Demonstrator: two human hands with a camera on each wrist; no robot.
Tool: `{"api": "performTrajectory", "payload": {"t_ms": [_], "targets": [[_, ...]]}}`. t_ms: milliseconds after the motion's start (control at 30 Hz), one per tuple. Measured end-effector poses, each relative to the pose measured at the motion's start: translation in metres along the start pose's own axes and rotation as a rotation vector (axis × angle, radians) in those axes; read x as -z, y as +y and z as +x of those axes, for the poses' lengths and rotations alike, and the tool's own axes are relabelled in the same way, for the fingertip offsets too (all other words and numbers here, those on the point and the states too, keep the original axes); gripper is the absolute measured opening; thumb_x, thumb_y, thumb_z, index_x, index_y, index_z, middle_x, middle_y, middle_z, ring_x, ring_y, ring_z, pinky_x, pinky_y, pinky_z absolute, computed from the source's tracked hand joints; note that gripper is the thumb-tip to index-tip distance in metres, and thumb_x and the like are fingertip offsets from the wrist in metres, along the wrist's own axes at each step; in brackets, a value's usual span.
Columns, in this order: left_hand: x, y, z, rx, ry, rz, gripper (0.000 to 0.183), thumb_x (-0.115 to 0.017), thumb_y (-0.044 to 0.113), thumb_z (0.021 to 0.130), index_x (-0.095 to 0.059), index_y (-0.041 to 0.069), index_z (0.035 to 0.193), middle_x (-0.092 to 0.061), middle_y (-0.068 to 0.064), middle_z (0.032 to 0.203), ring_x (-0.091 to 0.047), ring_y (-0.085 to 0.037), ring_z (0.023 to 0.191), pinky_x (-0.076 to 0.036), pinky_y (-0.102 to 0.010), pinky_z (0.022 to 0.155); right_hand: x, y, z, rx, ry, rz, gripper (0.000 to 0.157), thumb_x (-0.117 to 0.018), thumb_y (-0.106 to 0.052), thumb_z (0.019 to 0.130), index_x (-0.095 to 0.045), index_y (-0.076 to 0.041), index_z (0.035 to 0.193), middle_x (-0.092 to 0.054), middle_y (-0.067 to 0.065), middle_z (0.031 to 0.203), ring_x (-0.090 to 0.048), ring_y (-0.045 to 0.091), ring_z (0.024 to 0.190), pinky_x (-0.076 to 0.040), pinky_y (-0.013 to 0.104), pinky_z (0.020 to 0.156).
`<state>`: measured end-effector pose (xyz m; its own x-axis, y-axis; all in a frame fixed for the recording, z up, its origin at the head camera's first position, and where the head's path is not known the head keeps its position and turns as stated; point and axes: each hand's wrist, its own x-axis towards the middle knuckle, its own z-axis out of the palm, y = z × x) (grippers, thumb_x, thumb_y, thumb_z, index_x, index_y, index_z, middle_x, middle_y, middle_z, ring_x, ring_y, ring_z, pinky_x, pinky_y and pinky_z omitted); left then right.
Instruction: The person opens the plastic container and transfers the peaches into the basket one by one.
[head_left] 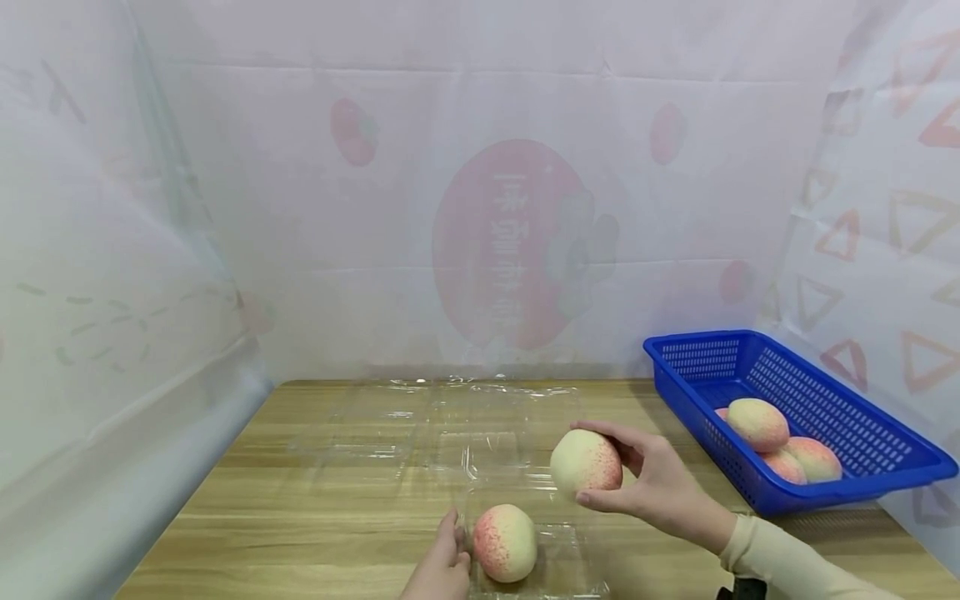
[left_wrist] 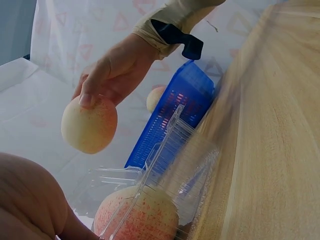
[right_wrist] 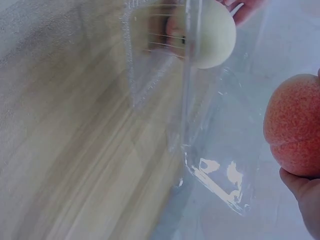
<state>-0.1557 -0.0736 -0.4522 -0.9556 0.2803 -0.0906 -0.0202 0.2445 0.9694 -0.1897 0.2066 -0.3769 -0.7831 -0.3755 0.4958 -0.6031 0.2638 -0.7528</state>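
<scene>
My right hand (head_left: 660, 487) holds a pale yellow peach with a pink-red blush (head_left: 587, 462) above the table, thumb below and fingers over the top. Below and to the left, another peach (head_left: 506, 543) sits at the left of a clear plastic box (head_left: 558, 558) with low compartments. Beside the box's left edge is my left hand (head_left: 441, 562), its fingertips at the wall near that peach. In the left wrist view, part of the left hand (left_wrist: 30, 200) shows at the rim. The box's transparent lid (head_left: 487, 433) stands up behind the peaches.
A blue perforated basket (head_left: 892, 483) stands at the right of the wooden table (head_left: 247, 508), with several peaches (head_left: 757, 425) in it. More clear plastic (head_left: 367, 433) lies toward the back left. Printed white sheets (head_left: 300, 217) hang behind and at both sides.
</scene>
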Motion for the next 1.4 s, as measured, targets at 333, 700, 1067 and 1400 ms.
{"api": "performTrajectory", "payload": {"t_ms": [333,700,1067,1400], "targets": [[0.0,0.0,0.001,0.015,0.0,-0.001,0.055,-0.037,-0.018,0.091,-0.007,-0.029,0.136,-0.024,-0.055,0.132,-0.024,-0.063,0.128,-0.02,-0.068,0.104,0.031,-0.01,-0.004,-0.081,0.147,-0.028,0.067,-0.087,-0.008,0.075,-0.058,-0.012,0.135,-0.059,0.011,0.128,-0.062,0.02,0.11,-0.055,0.028,0.085],[-0.002,0.005,0.0,0.056,-0.003,-0.019,0.059,-0.037,-0.015,0.092,-0.005,-0.026,0.14,-0.021,-0.053,0.136,-0.022,-0.063,0.129,-0.018,-0.069,0.105,0.084,0.0,-0.019,-0.097,0.339,-0.177,0.069,-0.085,0.003,0.073,-0.056,-0.004,0.136,-0.059,0.015,0.128,-0.062,0.008,0.109,-0.055,0.023,0.08],[-0.001,0.009,-0.001,0.069,-0.003,-0.017,0.059,-0.037,-0.014,0.093,-0.005,-0.025,0.141,-0.019,-0.052,0.138,-0.02,-0.063,0.13,-0.018,-0.07,0.104,0.147,0.014,-0.05,-0.336,0.526,-0.358,0.071,-0.084,-0.017,0.081,-0.051,-0.01,0.143,-0.057,-0.004,0.123,-0.056,-0.01,0.098,-0.054,0.015,0.069],[-0.001,0.009,0.0,0.029,-0.007,-0.012,0.058,-0.036,-0.015,0.091,-0.005,-0.027,0.139,-0.023,-0.053,0.136,-0.023,-0.062,0.129,-0.02,-0.069,0.104,0.168,0.026,-0.065,-0.467,0.535,-0.534,0.081,-0.083,-0.035,0.08,-0.047,0.003,0.142,-0.056,0.026,0.126,-0.049,-0.015,0.084,-0.05,0.011,0.059]]}}
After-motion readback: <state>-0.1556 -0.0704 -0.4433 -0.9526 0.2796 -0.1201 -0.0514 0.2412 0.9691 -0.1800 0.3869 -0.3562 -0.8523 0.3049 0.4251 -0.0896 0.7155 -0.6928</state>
